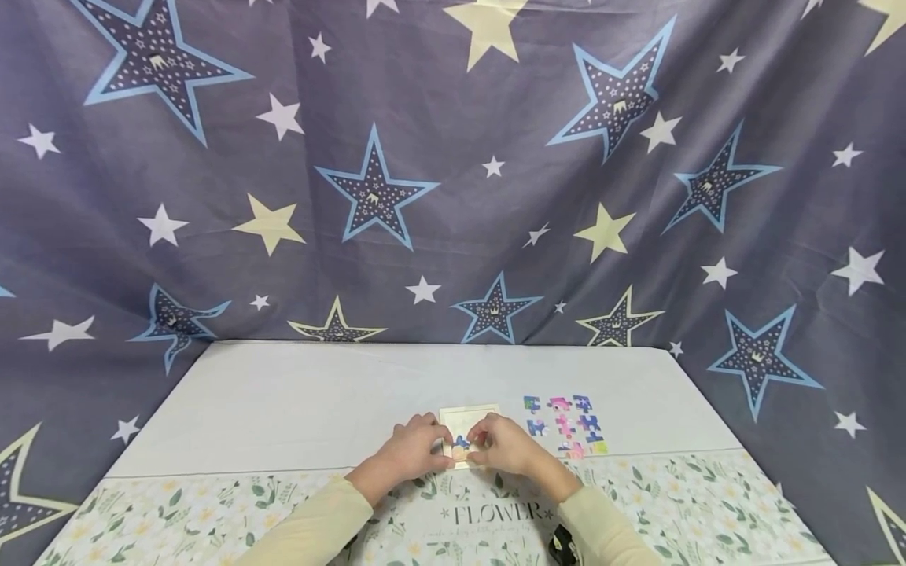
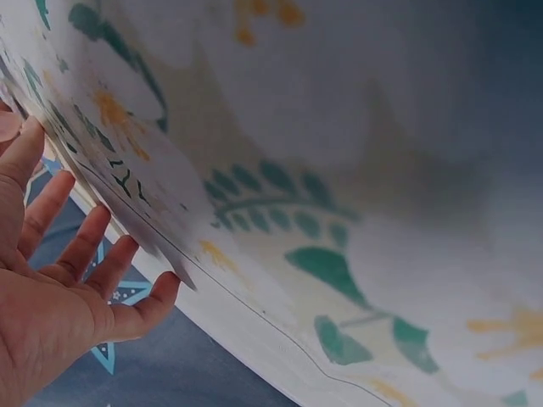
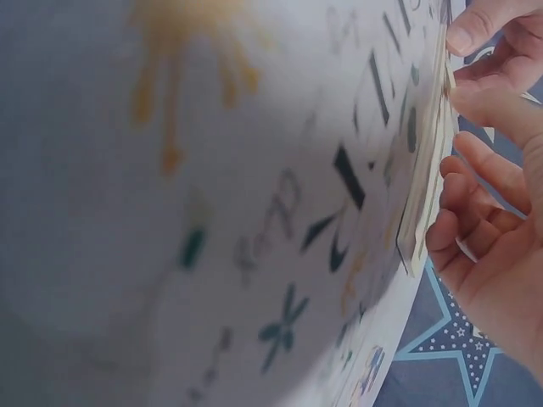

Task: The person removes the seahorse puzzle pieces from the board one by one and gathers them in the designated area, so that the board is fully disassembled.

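A small pale wooden puzzle tray (image 1: pixel 469 410) lies near the front of the white surface, between both hands. Inside it, low down, sits a blue and peach jigsaw piece (image 1: pixel 461 444). My left hand (image 1: pixel 414 450) grips the tray's left side, thumb low and index finger over the rim. In the left wrist view its other fingers (image 2: pixel 102 222) spread loosely along the edge. From the right, my right hand (image 1: pixel 506 445) pinches at the piece with thumb and index finger, which partly hide it. Its remaining fingers (image 3: pixel 450 229) curl loosely beside the tray's edge.
Several loose jigsaw pieces (image 1: pixel 566 427), pink, blue and yellow-green, lie in rows to the right of the tray. A flower-printed cloth (image 1: pixel 248 511) with lettering covers the table's front. A star-patterned curtain (image 1: pixel 453 102) hangs behind and at the sides.
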Demonstrator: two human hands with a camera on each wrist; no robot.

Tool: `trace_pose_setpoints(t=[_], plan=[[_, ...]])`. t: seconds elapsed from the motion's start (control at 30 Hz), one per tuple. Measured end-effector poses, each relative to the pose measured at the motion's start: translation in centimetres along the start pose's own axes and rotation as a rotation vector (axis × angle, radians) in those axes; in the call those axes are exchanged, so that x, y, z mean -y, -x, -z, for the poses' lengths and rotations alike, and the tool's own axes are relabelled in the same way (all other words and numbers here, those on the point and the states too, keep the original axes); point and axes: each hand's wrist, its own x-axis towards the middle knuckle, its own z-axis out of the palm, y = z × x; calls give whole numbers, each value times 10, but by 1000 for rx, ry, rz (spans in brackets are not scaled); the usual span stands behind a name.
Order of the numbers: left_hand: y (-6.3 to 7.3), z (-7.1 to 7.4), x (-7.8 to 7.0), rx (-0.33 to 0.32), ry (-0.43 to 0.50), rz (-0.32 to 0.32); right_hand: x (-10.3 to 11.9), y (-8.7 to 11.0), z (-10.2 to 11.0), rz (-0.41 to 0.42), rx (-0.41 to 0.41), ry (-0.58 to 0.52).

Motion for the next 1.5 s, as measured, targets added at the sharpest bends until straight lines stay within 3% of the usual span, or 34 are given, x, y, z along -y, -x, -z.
trace_pose_setpoints(t=[0.13, 0.47, 0.83, 1.1, 1.5], plan=[[0, 1, 0, 4, 4, -3, 0, 3, 4, -22, -8, -14], [0, 0, -1, 21, 8, 13, -10, 15, 17, 26, -70, -40], [0, 1, 0, 21, 5, 12, -31, 34, 30, -6, -122, 20], [0, 2, -3, 13, 3, 6, -47, 49, 41, 1, -144, -6], [1, 2, -4, 3, 10, 0, -68, 62, 47, -82, -148, -39]])
